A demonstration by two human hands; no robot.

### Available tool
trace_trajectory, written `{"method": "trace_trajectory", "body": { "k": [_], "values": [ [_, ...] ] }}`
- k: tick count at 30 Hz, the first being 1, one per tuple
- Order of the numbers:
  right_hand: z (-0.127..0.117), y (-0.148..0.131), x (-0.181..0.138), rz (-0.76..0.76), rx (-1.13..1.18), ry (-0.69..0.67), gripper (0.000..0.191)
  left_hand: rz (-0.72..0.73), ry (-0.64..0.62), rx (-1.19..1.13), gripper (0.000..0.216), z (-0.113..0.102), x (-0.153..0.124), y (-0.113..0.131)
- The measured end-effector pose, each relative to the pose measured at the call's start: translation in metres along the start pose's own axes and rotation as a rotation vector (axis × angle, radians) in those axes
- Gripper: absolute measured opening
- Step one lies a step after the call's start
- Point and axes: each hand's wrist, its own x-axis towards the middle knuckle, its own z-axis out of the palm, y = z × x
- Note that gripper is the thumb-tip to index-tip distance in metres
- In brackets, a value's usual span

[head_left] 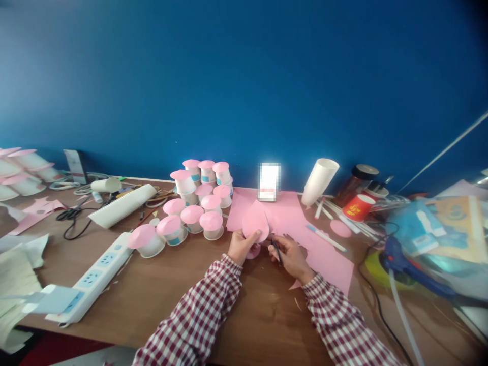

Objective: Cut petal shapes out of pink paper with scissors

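Note:
My left hand (pixel 241 246) pinches a rounded piece of pink paper (pixel 254 220), thumb on top, holding it up over the brown table (pixel 183 300). My right hand (pixel 292 256) is closed round a pair of dark scissors (pixel 276 250), whose blades point at the pink paper's edge. Larger pink paper sheets (pixel 293 218) lie flat under and beyond both hands. A small pink paper disc (pixel 253 252) lies just below my left hand. Both sleeves are red and white check.
Several upturned white cups with pink paper tops (pixel 198 203) cluster left of the sheets. A white power strip (pixel 97 277) lies at the left. A stack of white cups (pixel 319 181), a red cup (pixel 358 207), a blue glue gun (pixel 404 262) and pens stand at the right.

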Motion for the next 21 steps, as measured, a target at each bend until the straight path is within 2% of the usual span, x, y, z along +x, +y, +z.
{"method": "trace_trajectory", "body": {
  "k": [21],
  "values": [
    [0.0001, 0.0041, 0.0007, 0.001, -0.003, 0.024, 0.029, -0.056, 0.015, -0.016, 0.041, 0.0037, -0.0043, 0.0092]
  ]
}}
